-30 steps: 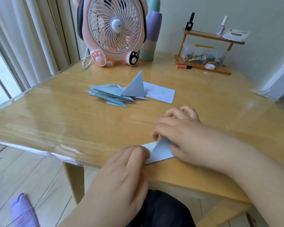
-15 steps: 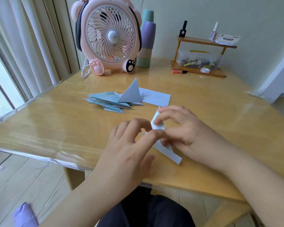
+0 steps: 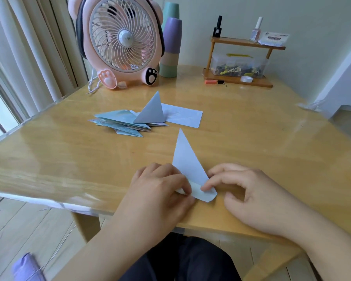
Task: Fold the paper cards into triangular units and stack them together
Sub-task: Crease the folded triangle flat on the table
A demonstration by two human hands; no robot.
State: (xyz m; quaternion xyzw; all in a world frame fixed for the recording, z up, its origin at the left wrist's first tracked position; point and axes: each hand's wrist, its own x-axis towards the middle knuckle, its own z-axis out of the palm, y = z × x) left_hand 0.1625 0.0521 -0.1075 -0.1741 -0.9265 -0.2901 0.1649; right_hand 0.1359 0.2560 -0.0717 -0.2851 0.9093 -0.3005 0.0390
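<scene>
A pale blue paper card [image 3: 185, 159], folded into a long narrow triangle, lies on the wooden table [image 3: 69, 159] with its tip pointing away from me. My left hand [image 3: 160, 191] pinches its near left corner. My right hand [image 3: 241, 191] presses its index fingertip on the near end, where a small flap curls up. Farther back sits a pile of folded blue triangular units [image 3: 122, 122], with one grey-blue triangle [image 3: 152, 112] standing upright on it. A flat unfolded card [image 3: 182, 117] lies just right of the pile.
A pink bear-shaped fan [image 3: 120, 41] and stacked cups [image 3: 170, 43] stand at the back. A small wooden shelf [image 3: 241, 57] with bottles and a clear box sits back right, an orange marker [image 3: 213, 82] before it. The table's front edge runs under my wrists.
The card was held up between both hands half a second ago; now it lies flat as a long triangle pointing away, and both hands have dropped to its near end.
</scene>
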